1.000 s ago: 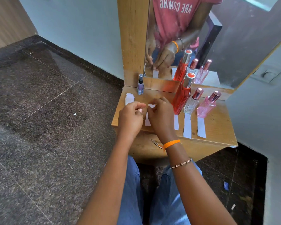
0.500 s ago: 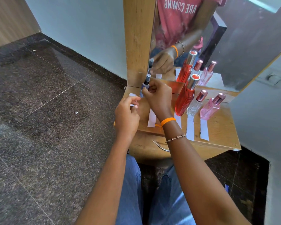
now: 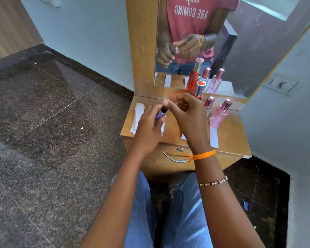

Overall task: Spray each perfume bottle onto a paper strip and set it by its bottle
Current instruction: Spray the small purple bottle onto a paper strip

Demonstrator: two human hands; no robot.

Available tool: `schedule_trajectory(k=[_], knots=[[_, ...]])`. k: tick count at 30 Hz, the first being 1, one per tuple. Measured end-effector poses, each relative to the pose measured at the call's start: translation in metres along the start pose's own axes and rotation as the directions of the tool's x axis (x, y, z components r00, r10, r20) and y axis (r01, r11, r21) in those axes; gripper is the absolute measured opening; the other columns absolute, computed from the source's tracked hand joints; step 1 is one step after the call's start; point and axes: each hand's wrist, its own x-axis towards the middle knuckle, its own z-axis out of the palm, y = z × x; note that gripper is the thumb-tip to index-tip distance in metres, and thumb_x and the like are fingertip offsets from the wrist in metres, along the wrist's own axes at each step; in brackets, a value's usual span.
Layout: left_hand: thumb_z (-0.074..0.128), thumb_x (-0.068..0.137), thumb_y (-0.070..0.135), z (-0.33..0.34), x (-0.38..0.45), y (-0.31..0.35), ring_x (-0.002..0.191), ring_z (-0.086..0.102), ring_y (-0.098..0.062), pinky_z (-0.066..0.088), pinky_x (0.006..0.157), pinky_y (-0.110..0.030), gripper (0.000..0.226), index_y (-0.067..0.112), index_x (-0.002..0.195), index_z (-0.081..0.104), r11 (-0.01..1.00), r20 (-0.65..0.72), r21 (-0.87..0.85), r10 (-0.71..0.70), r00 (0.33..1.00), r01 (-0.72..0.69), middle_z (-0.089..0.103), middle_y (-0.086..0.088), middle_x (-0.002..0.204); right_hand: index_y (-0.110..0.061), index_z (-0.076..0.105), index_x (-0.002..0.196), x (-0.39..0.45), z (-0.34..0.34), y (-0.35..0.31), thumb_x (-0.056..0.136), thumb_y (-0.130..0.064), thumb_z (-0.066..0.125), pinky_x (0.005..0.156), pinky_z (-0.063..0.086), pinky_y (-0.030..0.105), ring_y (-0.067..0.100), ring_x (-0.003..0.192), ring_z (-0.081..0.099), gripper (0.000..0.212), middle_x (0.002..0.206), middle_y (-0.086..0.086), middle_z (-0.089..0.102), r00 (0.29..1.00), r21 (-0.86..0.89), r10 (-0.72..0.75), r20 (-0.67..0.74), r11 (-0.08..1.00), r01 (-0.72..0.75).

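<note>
My left grip (image 3: 149,127) clamps the small purple bottle (image 3: 160,115) above the desk (image 3: 229,138), long axis tilted, black top pointing up-right; my right grip (image 3: 186,113) pinches that top.

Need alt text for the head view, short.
Left hand holds a small purple perfume bottle over a wooden dresser top; right hand pinches at its black cap. Red, clear and pink bottles stand by the mirror.
</note>
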Motion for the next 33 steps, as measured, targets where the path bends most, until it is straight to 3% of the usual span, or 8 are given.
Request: schedule_trajectory(k=[3, 7, 11, 16, 20, 26, 29, 33], knots=[[0.041, 0.096, 0.017, 0.007, -0.004, 0.004, 0.095, 0.049, -0.017, 0.039, 0.083, -0.027, 0.022, 0.021, 0.115, 0.052, 0.995, 0.027, -0.092, -0.024, 0.999, 0.026, 0.055, -0.009, 0.100, -0.010, 0.070, 0.081, 0.002, -0.004, -0.005, 0.079, -0.012, 0.074, 0.064, 0.050, 0.026, 0.018, 0.067, 0.064, 0.005, 0.075, 0.005, 0.070, 0.998, 0.031, -0.013, 0.057, 0.999, 0.011], [0.037, 0.098, 0.027, 0.009, -0.006, 0.009, 0.079, 0.049, 0.005, 0.035, 0.068, -0.009, 0.017, 0.030, 0.094, 0.053, 0.994, -0.074, -0.101, -0.037, 0.997, 0.029, 0.056, 0.020, 0.082, -0.013, 0.068, 0.073, -0.001, -0.009, -0.004, 0.079, -0.014, 0.073, 0.055, 0.042, 0.014, 0.000, 0.053, 0.055, 0.009, 0.063, -0.005, 0.064, 0.996, 0.039, 0.003, 0.094, 0.999, -0.007], [0.037, 0.095, 0.033, 0.009, -0.004, 0.009, 0.061, 0.044, -0.001, 0.034, 0.057, -0.019, 0.026, 0.027, 0.079, 0.056, 0.955, 0.035, -0.233, -0.183, 0.983, 0.186, 0.051, 0.016, 0.067, -0.012, 0.066, 0.070, -0.002, -0.014, -0.004, 0.083, -0.013, 0.069, 0.057, 0.041, 0.014, -0.001, 0.052, 0.051, 0.014, 0.058, -0.007, 0.060, 0.989, -0.024, -0.023, 0.145, 0.999, 0.026], [0.039, 0.095, 0.036, -0.010, -0.004, 0.007, 0.052, 0.040, -0.006, 0.033, 0.049, -0.016, 0.029, 0.018, 0.080, 0.057, 0.655, 0.424, -0.607, -0.213, 0.880, 0.451, 0.046, 0.007, 0.059, -0.005, 0.069, 0.077, 0.000, -0.019, -0.010, 0.085, -0.009, 0.067, 0.060, 0.044, 0.016, 0.002, 0.055, 0.053, 0.009, 0.061, -0.002, 0.061, 0.955, -0.022, -0.071, 0.287, 0.997, 0.080], [0.039, 0.088, 0.038, -0.013, -0.013, 0.007, 0.040, 0.034, -0.003, 0.027, 0.043, -0.017, 0.031, 0.015, 0.074, 0.055, 0.331, 0.562, -0.735, -0.192, 0.805, 0.592, 0.040, 0.007, 0.051, -0.007, 0.067, 0.086, 0.008, -0.032, -0.014, 0.085, -0.001, 0.063, 0.053, 0.040, 0.006, -0.007, 0.051, 0.054, 0.008, 0.065, -0.010, 0.060, 0.957, 0.107, -0.107, 0.271, 0.991, 0.081], [0.044, 0.095, 0.023, -0.009, -0.011, 0.006, 0.077, 0.058, -0.007, 0.048, 0.074, -0.021, 0.021, 0.017, 0.093, 0.064, 0.580, 0.264, -0.704, -0.321, 0.909, 0.409, 0.067, 0.008, 0.084, -0.005, 0.068, 0.090, -0.007, -0.020, 0.014, 0.080, 0.008, 0.061, 0.060, 0.038, 0.004, 0.007, 0.067, 0.055, 0.018, 0.075, -0.005, 0.061, 0.965, -0.364, -0.131, 0.226, 0.908, 0.208], [0.050, 0.094, 0.020, -0.008, -0.008, 0.003, 0.097, 0.057, -0.010, 0.041, 0.096, -0.031, 0.022, 0.026, 0.086, 0.070, 0.719, 0.141, -0.589, -0.359, 0.923, 0.369, 0.066, 0.008, 0.094, -0.003, 0.066, 0.092, -0.018, -0.005, 0.037, 0.081, 0.007, 0.055, 0.066, 0.044, 0.031, 0.028, 0.076, 0.061, 0.018, 0.084, 0.012, 0.068, 0.984, -0.503, -0.072, 0.162, 0.852, 0.145], [0.058, 0.090, 0.021, -0.009, -0.008, 0.000, 0.092, 0.061, 0.004, 0.045, 0.084, -0.013, 0.019, 0.033, 0.086, 0.071, 0.821, 0.049, -0.491, -0.308, 0.950, 0.291, 0.070, 0.019, 0.090, -0.005, 0.062, 0.106, -0.023, 0.003, 0.054, 0.082, 0.004, 0.055, 0.075, 0.049, 0.039, 0.035, 0.089, 0.060, 0.026, 0.098, 0.018, 0.066, 0.995, -0.540, -0.040, 0.088, 0.838, 0.081]])
